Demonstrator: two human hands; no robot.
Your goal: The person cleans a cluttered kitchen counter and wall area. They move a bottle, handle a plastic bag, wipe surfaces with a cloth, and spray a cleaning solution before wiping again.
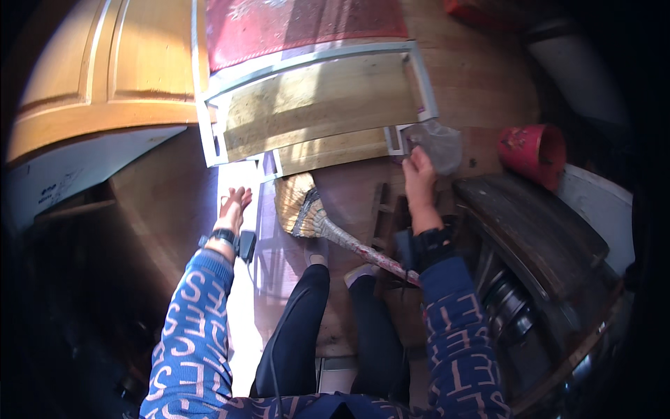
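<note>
My left hand is over a strip of bright sunlight, palm partly up, fingers somewhat apart and nothing visible in it. Beyond it stands a low rectangular piece of furniture with a pale metal frame and a wooden panel. My right hand is at its right corner, fingers bent, overlapping the edge of a clear plastic bag. Whether those fingers grip the bag is unclear. Between my arms a straw broom reaches from the frame's front edge towards my right forearm, its wrapped handle running behind that wrist.
Wooden cabinet doors are at the left. A red cloth or mat lies beyond the frame. On the right are a red bucket, tipped sideways in view, and a dark wooden bench. My feet are on the floor below the broom.
</note>
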